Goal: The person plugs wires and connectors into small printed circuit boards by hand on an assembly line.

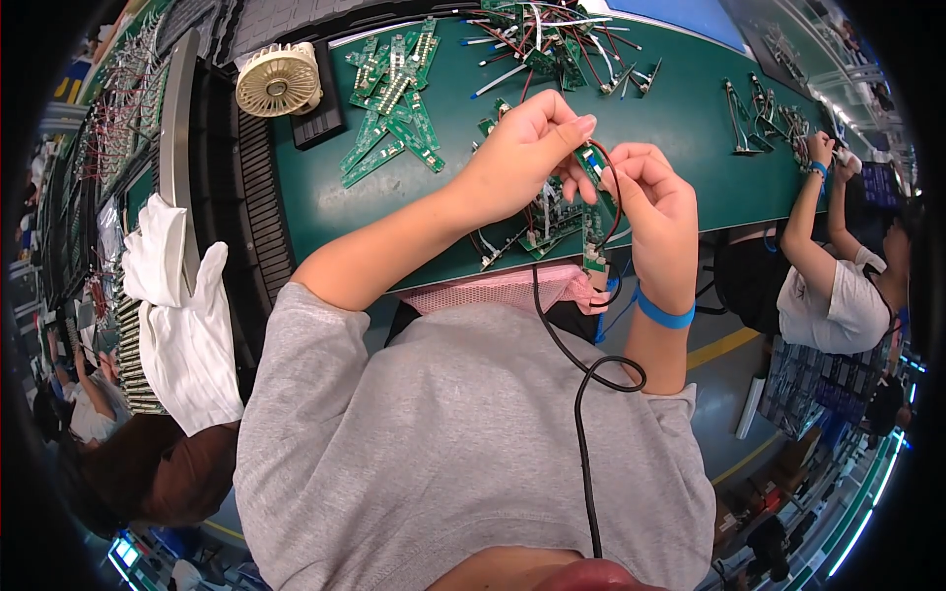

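Over the green table my left hand (527,158) pinches a small green circuit board (593,165) between thumb and fingers. White and blue parts show on the board's face. My right hand (652,207) is closed at the board's other edge, its thumb and fingertips pressed together there. Red and black wires (620,202) loop down past the right fingertips. Below the hands, more boards (557,222) lie in a loose pile near the table's front edge, partly covered by the hands. A long narrow board (594,246) hangs or lies close to that edge.
Bare green boards (394,98) are heaped at the left, near a cream fan (280,81). Wired boards (552,44) pile at the back. White gloves (187,315) hang over a rack at left. A black cable (583,424) runs down my front. A co-worker (833,286) sits right.
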Demonstrator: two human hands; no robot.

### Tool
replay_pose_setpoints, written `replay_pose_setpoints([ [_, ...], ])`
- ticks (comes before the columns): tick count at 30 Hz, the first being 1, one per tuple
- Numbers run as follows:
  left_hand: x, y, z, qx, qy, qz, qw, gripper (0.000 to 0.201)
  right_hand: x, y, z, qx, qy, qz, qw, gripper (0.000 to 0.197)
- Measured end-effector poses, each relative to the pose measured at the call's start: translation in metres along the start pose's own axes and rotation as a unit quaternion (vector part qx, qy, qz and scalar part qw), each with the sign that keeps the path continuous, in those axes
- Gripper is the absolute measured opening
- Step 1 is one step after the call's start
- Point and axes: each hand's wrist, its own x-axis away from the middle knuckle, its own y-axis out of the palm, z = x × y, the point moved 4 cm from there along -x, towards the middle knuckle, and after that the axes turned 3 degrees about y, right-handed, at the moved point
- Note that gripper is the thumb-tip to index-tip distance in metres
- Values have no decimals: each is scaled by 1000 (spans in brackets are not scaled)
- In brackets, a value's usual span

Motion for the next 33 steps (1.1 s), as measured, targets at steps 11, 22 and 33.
replay_pose_setpoints([
  [11,0,3,3,-9,28,18,999,21,0,2,0,-8,-7,14,1000,7],
  [22,0,3,6,-27,46,7,999,21,3,5,-6,39,-57,22,997,6],
  [33,5,8,16,-62,59,-31,996,18,4,8,-10,7,-104,54,993,3],
])
